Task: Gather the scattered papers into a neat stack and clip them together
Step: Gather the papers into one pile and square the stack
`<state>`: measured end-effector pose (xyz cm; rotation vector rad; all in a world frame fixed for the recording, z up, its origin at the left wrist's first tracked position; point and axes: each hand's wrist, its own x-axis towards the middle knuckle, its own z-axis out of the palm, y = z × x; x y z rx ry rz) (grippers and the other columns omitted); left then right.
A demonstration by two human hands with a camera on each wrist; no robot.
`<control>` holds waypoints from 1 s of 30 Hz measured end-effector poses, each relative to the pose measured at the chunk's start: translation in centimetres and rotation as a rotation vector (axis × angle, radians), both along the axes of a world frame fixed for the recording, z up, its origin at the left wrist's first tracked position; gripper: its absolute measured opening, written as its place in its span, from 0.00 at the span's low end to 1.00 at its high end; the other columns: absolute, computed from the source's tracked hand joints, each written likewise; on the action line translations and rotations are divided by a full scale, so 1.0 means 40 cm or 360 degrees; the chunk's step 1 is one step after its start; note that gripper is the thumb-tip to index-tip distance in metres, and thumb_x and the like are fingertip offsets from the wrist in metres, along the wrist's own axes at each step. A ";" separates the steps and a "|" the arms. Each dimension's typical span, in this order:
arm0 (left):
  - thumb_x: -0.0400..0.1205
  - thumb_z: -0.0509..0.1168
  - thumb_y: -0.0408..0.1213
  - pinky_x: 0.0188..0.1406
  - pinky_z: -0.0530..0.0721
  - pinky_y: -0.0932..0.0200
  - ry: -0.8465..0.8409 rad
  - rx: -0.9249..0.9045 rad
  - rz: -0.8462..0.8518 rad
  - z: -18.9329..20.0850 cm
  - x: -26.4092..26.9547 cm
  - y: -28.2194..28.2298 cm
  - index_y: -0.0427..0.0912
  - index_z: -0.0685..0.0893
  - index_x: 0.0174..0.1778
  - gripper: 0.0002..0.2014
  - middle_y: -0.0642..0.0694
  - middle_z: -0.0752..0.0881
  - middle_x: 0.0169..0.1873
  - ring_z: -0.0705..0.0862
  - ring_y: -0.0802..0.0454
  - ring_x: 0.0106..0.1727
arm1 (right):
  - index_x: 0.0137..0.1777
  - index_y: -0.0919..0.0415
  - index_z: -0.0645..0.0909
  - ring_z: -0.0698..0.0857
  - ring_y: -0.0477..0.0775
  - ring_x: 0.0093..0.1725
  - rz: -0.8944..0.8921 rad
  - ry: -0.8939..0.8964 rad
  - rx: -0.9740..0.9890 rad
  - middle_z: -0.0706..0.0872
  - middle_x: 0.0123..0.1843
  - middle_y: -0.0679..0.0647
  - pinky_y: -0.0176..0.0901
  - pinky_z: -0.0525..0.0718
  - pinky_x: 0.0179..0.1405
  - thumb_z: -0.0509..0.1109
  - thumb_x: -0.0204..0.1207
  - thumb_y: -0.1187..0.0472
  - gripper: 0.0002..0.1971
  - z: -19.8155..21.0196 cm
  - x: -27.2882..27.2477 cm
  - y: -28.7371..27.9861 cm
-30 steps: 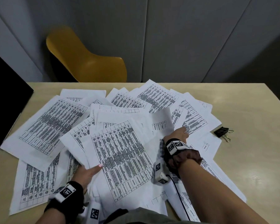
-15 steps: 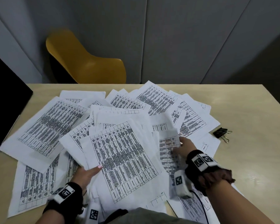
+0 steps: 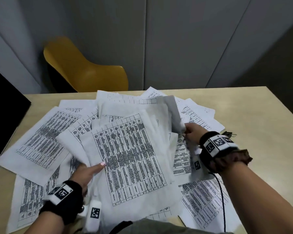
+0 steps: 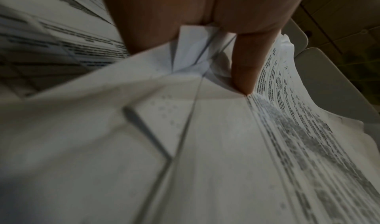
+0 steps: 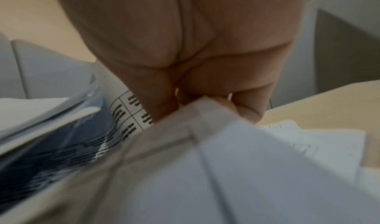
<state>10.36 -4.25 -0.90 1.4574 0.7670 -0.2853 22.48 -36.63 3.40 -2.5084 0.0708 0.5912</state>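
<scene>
Many printed table sheets lie fanned over the beige table [image 3: 260,105]. My left hand [image 3: 90,173] grips a raised bundle of papers [image 3: 128,159] at its near left edge, thumb on top; the left wrist view shows that thumb [image 4: 244,74] pressing the sheets [image 4: 205,146]. My right hand [image 3: 191,132] pinches a lifted sheet [image 3: 172,114] at the bundle's right side; in the right wrist view the fingers [image 5: 242,100] curl round the paper's edge [image 5: 205,162]. A black binder clip [image 3: 229,133] lies on the table just beyond my right wrist, partly hidden.
A yellow chair [image 3: 85,70] stands behind the table's far edge. A black panel [image 3: 5,112] sits at the table's left edge. Loose sheets [image 3: 39,142] spread left and near right [image 3: 203,201]. Bare tabletop shows on the right.
My right hand has drawn back from the far sheets and lifted a sheet up beside the bundle. My left hand has raised the bundle higher. The head view has tilted.
</scene>
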 end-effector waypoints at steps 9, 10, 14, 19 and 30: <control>0.60 0.78 0.38 0.75 0.65 0.36 0.0059 -0.0125 0.0028 -0.073 -0.001 0.023 0.28 0.76 0.63 0.37 0.33 0.84 0.57 0.77 0.34 0.66 | 0.52 0.57 0.81 0.85 0.61 0.43 -0.0306 0.0127 0.0608 0.86 0.49 0.65 0.61 0.85 0.54 0.65 0.76 0.72 0.11 -0.052 -0.013 0.004; 0.58 0.79 0.39 0.75 0.64 0.35 0.0062 -0.0109 0.0006 -0.088 -0.001 0.028 0.28 0.74 0.65 0.41 0.33 0.83 0.60 0.76 0.33 0.68 | 0.55 0.60 0.81 0.85 0.64 0.46 -0.0348 0.0197 0.0659 0.86 0.51 0.69 0.66 0.83 0.56 0.63 0.76 0.73 0.12 -0.070 -0.026 0.008; 0.46 0.85 0.49 0.72 0.67 0.30 0.0088 -0.0110 -0.0031 -0.207 -0.002 0.083 0.33 0.68 0.72 0.59 0.32 0.77 0.69 0.76 0.33 0.69 | 0.46 0.52 0.79 0.85 0.65 0.48 -0.0461 0.0363 0.0746 0.85 0.52 0.65 0.65 0.84 0.54 0.64 0.72 0.77 0.17 -0.145 -0.066 0.018; 0.67 0.76 0.33 0.66 0.74 0.37 0.0132 -0.0201 0.0015 -0.054 -0.015 0.010 0.29 0.67 0.72 0.39 0.40 0.82 0.55 0.83 0.33 0.58 | 0.49 0.54 0.82 0.88 0.60 0.44 -0.0610 0.0395 0.1182 0.91 0.41 0.55 0.55 0.84 0.52 0.59 0.71 0.79 0.20 -0.163 -0.082 0.023; 0.65 0.78 0.36 0.75 0.60 0.44 0.0042 -0.0090 -0.0088 -0.094 -0.002 0.009 0.25 0.65 0.72 0.43 0.30 0.71 0.72 0.69 0.35 0.74 | 0.51 0.64 0.81 0.82 0.57 0.33 -0.0755 0.0376 0.0986 0.84 0.40 0.67 0.43 0.83 0.34 0.64 0.76 0.70 0.07 -0.183 -0.066 0.074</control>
